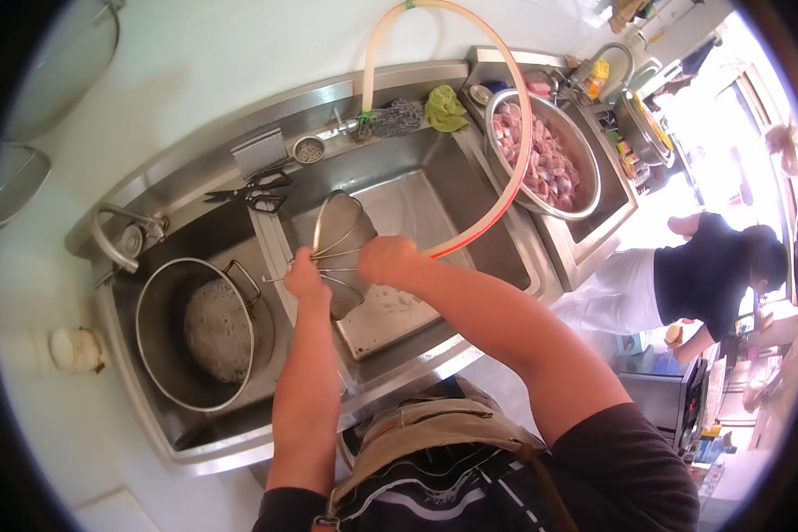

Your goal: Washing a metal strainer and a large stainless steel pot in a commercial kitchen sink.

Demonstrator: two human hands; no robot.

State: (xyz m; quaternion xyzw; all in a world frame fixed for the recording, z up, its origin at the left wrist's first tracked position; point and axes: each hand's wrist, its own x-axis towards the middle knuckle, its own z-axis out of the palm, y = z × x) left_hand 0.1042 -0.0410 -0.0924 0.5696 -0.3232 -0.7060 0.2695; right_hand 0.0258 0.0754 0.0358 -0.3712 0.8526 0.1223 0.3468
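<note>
My left hand (307,278) is closed on the wire frame of a metal strainer (343,226), whose mesh bowl is tilted over the right-hand basin (432,199). Close beside it, my right hand (389,261) is closed on a clear hose with a red stripe (469,237); the hose's end is hidden by the hand. This hose loops up and back to the tap (361,126) behind the basin. In the left basin, a deep steel pot (147,332) holds cloudy, foamy liquid.
Black scissors (259,193), a drain strainer (308,150), a scouring pad (399,118) and a green cloth (446,108) lie on the back ledge. To the right stands a steel bowl (595,179) of raw meat pieces. Another person (698,272) stands farther right. A faucet (110,239) rises behind the pot.
</note>
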